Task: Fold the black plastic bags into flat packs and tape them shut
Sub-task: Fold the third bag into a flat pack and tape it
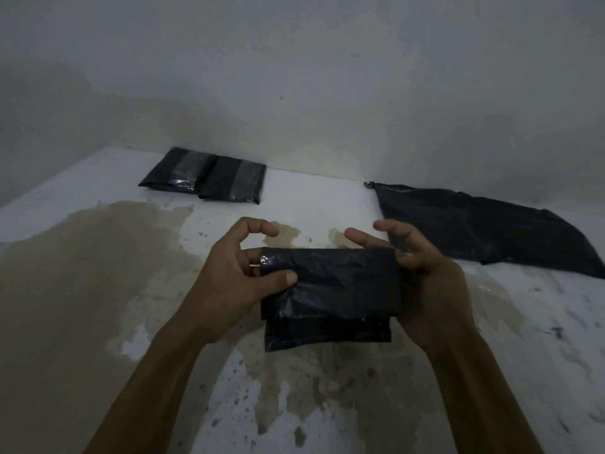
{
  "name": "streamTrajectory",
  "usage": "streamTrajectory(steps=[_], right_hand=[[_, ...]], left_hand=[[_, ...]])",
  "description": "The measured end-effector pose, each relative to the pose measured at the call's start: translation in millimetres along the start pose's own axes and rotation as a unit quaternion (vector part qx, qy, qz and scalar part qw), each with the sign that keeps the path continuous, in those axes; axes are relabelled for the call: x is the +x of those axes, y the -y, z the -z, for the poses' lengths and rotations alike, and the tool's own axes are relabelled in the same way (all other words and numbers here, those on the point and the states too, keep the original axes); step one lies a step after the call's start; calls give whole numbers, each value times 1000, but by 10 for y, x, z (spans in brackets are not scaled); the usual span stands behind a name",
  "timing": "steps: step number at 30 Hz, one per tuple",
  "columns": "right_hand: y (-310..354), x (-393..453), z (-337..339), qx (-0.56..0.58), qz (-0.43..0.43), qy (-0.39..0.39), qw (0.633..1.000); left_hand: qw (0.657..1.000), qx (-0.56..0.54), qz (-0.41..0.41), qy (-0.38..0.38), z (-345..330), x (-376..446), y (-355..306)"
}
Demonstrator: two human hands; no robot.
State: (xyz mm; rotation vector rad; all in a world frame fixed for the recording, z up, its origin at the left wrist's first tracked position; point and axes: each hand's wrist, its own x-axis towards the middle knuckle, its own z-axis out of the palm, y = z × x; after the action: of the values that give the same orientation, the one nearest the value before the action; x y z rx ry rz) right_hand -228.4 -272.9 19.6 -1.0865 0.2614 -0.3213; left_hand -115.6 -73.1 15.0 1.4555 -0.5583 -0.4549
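A folded black plastic bag is held up between both hands above the stained white surface. My left hand pinches its left edge, thumb on the front and fingers behind. My right hand grips the right edge, with the index and middle fingers stretched out over the top. A lower flap of the bag hangs below the fold. Two flat black packs bound with clear tape lie side by side at the back left. One unfolded black bag lies spread flat at the right.
The white surface carries a big brown stain across the left and centre. A pale wall rises behind it and at the left, meeting in a corner.
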Motion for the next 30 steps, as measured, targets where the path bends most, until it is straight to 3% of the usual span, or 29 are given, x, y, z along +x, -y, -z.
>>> streamTrajectory(steps=[3, 6, 8, 15, 25, 30], right_hand=[[35, -5, 74, -32, -43, -9, 999], [24, -9, 135, -206, -76, 2, 976], [8, -21, 144, -251, -87, 27, 964], [-25, -37, 151, -249, -13, 48, 967], [-62, -15, 166, -268, 23, 58, 961], [-101, -3, 127, -276, 36, 57, 959]], left_hand=[[1000, 1, -1, 0, -2, 3, 12], [1000, 1, -3, -5, -7, 8, 18], [1000, 0, -7, -13, -7, 5, 10], [998, -57, 4, -23, 25, 8, 8], [986, -86, -18, -143, 31, 52, 82], [981, -94, -17, -166, -27, 69, 103]])
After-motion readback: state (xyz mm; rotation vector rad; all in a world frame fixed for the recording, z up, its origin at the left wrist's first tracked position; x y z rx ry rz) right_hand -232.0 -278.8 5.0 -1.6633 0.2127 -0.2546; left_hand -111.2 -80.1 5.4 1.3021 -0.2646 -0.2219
